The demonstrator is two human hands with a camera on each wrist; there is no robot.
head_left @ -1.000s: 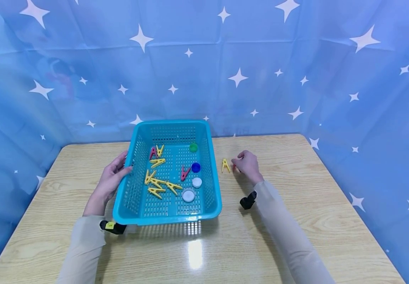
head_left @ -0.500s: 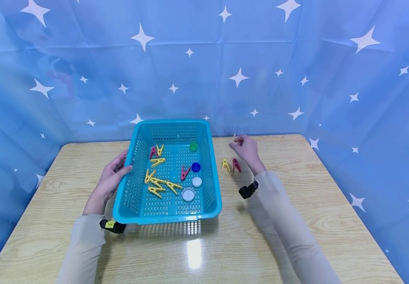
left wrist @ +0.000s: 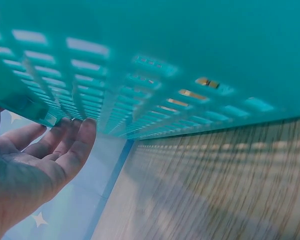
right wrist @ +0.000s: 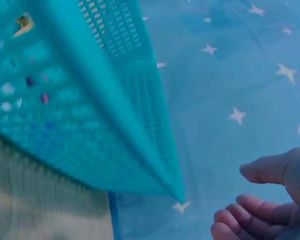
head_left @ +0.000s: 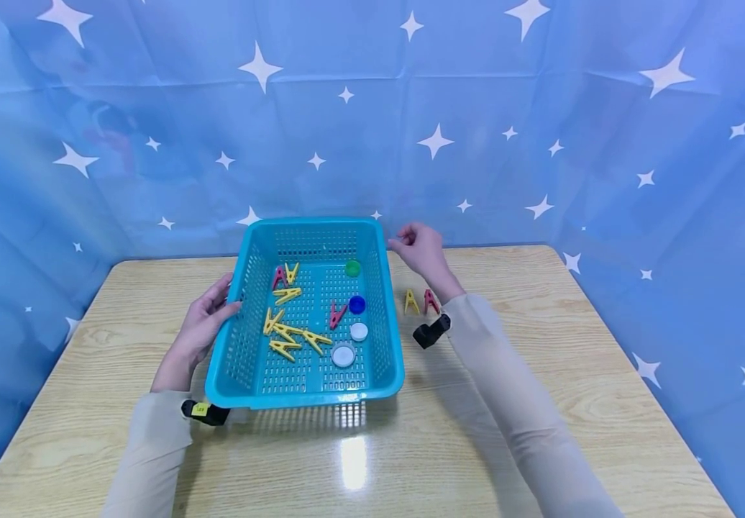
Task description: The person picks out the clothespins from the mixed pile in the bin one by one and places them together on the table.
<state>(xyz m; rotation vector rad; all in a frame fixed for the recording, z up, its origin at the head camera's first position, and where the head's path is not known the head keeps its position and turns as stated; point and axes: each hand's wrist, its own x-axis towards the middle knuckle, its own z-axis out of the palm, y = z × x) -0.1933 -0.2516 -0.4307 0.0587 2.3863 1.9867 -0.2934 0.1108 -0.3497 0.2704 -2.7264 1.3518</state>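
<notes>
A blue plastic basket [head_left: 308,401] with slotted walls stands on the table. Inside it lie several yellow clothespins [head_left: 315,341], two red clothespins [head_left: 337,315], a green cap [head_left: 352,268], a blue cap [head_left: 357,305] and two white caps [head_left: 343,355]. My left hand [head_left: 199,327] is at the basket's left side, its fingertips touching the rim; the fingers look relaxed in the left wrist view. My right hand [head_left: 424,253], holding nothing, hovers near the far right corner, thumb apart from loosely bent fingers. Right of the basket sit one yellow clothespin [head_left: 411,301] and another red clothespin [head_left: 431,301].
The wooden table [head_left: 579,403] extends to both sides and in front of the basket. A blue curtain [head_left: 321,129] with white stars hangs right behind the table's far edge. Each wrist wears a black camera [head_left: 432,331].
My right hand has let go of the red clothespin, leaving it beside the yellow one, and moved away and leftward toward the basket's far right corner. The left hand and basket have stayed still.
</notes>
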